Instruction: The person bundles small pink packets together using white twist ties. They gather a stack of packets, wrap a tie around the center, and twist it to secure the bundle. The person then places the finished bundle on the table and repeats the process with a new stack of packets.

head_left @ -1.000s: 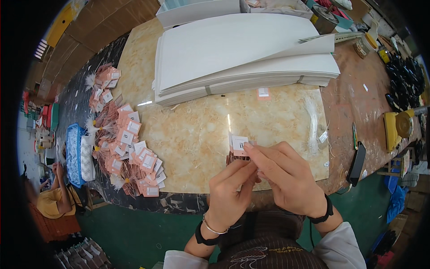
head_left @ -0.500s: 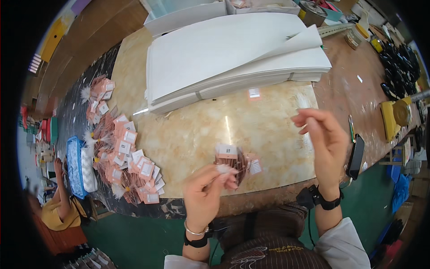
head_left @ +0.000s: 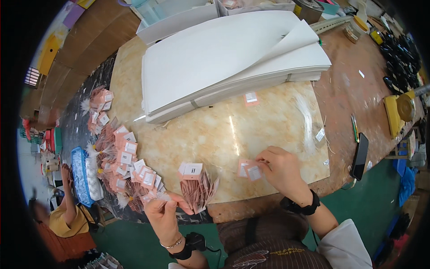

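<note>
My left hand [head_left: 163, 217], low over the board's near left edge, pinches one end of a bundle of pink tags [head_left: 195, 190]. The tags fan out to the right of its fingers, and white label faces show on top. Clear bristly ends show at the fingertips. Closer to the middle, my right hand [head_left: 280, 168] has thumb and fingers closed at the edge of a loose pink tag [head_left: 254, 173] with a white label. Another such tag overlaps it on the left. Part of the thumb is hidden behind the fingers.
A heap of bundled pink tags [head_left: 125, 154] lines the left side. A thick stack of white sheets [head_left: 215, 58] lies at the back. Clear thin strands [head_left: 306, 123] rest at the right of the marbled board [head_left: 197, 130], near a phone [head_left: 359, 157]. Someone [head_left: 67, 219] sits far left.
My left hand has moved left and nearer with the tag bundle. My right hand has come down and left from above the board's right side onto the loose tags, uncovering the clear strands.
</note>
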A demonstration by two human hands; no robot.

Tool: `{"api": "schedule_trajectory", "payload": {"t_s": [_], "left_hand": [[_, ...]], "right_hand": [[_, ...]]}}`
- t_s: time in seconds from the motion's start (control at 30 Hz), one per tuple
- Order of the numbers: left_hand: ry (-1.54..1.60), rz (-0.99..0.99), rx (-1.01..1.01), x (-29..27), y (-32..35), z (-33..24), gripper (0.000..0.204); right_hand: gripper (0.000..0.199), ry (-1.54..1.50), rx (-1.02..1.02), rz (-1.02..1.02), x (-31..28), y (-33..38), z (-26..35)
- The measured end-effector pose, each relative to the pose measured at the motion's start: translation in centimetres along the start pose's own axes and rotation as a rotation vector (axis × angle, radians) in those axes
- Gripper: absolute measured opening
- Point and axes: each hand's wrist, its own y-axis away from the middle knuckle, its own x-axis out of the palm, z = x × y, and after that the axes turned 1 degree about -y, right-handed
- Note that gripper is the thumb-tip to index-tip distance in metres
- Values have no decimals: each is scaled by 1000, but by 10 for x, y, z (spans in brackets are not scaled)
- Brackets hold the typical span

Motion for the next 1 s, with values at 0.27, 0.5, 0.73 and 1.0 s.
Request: {"api": "schedule_trajectory", "payload": {"t_s": [0.27, 0.5, 0.73, 1.0], "left_hand": [[-123, -183, -85, 2, 13, -10, 24], [-124, -163, -128, 1, 12, -14, 13], [-37, -99, -295, -9, 37, -25, 20], [131, -61, -152, 14, 31, -27, 26]], "right_hand": [[14, 188, -138, 141, 31, -32, 40], [18, 276, -214, 229, 67, -60, 48], [28, 52, -316, 214, 84, -44, 49], [21, 262, -392, 224, 40, -24, 88]]}}
